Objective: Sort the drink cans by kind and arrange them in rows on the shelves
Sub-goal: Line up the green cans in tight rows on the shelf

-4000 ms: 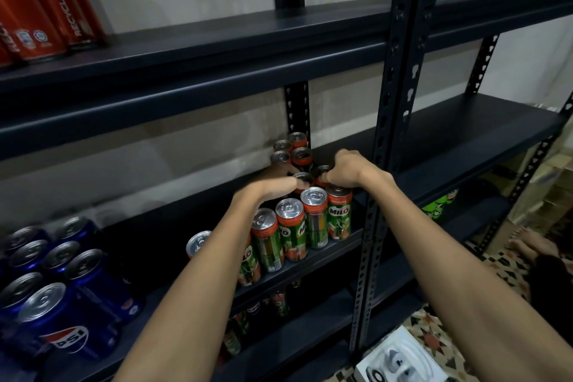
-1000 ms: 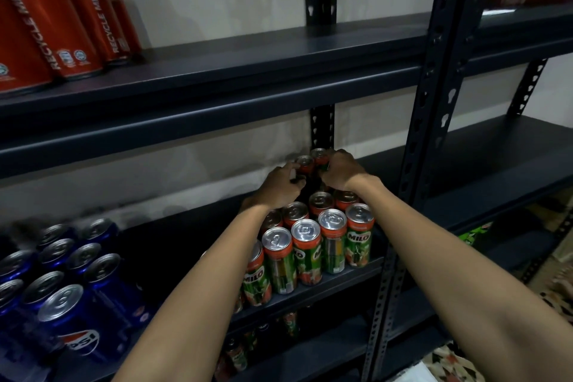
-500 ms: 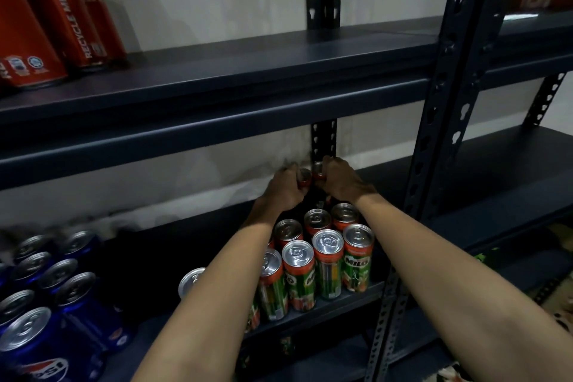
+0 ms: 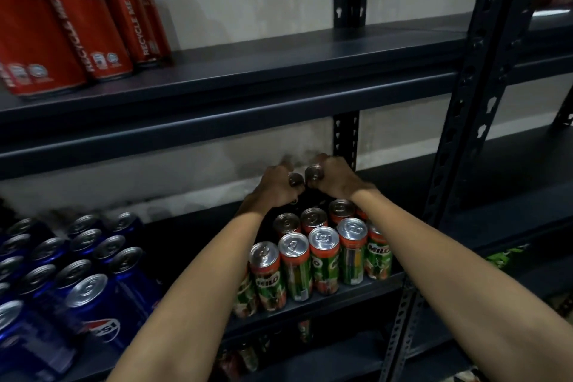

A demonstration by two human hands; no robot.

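Two Milo cans are held at the shelf's back edge, left hand and right hand fingers clamped around their tops. Smooth, rigid, probably full-heavy; best gripped mid-body.

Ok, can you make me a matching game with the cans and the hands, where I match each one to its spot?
Things:
1. red cola cans
2. blue Pepsi cans
3. Milo cans
4. left hand

Places:
A. middle shelf, beside the right-hand post
B. gripping a can at the back of the Milo group
C. upper shelf, left
D. middle shelf, far left

Pairs: 1-C, 2-D, 3-A, 4-B
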